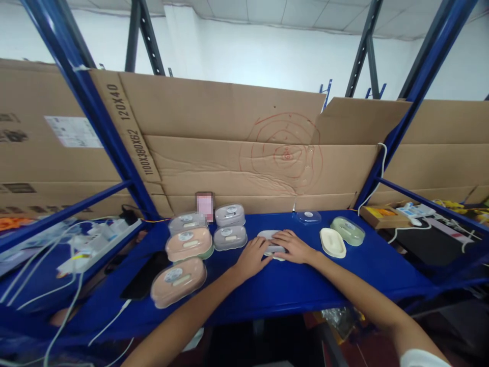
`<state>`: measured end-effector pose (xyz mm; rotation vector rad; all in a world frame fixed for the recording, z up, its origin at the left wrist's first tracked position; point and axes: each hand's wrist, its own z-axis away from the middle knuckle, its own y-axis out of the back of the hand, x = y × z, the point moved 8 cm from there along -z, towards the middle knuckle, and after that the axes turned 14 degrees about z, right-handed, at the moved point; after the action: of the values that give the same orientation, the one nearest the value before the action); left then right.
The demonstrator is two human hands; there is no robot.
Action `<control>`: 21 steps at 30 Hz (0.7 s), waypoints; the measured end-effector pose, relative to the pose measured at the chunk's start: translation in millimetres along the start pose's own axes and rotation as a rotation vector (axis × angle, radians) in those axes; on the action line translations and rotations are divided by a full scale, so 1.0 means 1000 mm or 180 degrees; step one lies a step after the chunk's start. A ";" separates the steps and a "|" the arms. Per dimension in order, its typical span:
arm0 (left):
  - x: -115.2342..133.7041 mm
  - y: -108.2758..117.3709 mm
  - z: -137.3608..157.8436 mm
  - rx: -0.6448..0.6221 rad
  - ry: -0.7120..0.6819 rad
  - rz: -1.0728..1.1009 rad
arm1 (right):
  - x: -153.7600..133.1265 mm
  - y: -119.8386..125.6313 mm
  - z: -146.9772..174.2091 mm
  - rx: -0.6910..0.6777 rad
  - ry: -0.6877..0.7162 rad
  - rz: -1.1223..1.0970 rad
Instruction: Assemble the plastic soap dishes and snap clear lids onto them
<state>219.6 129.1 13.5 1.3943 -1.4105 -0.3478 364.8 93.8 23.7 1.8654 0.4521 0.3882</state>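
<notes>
1. Left hand (252, 257) and right hand (296, 247) are gripping a grey container (275, 249) from either side, thumbs lying along its near edge and fingers curling over its top.

2. That container is resting mid-table, on the blue surface (282, 285); its parts are apparently sitting together, though the hands are hiding whether it is fully fastened.

3. Off to the left, two peach containers (179, 282) and three grey-lidded containers (230, 237) are standing in a cluster, all wearing lids and looking finished.

4. To the right, a shallow cream tray (333, 242) is lying open just beside a green container (347, 231), while a clear lid (308, 217) is lying apart near the cardboard (214, 163); tray and lid are seemingly remaining unjoined.
</notes>
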 end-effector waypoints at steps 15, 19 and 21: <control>0.053 0.046 0.078 0.0184 0.0186 0.0121 | -0.054 0.036 0.099 0.0280 -0.1236 0.0092; 0.031 0.031 0.033 -0.0057 0.0007 -0.0044 | -0.030 0.028 0.057 0.0247 -0.0894 0.0358; 0.021 0.021 0.013 -0.0134 -0.0061 -0.0139 | -0.021 0.019 0.037 0.0191 -0.0597 0.0447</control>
<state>203.7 111.1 34.7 1.3923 -1.3823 -0.4178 365.6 47.6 28.8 1.9769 0.2085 0.2921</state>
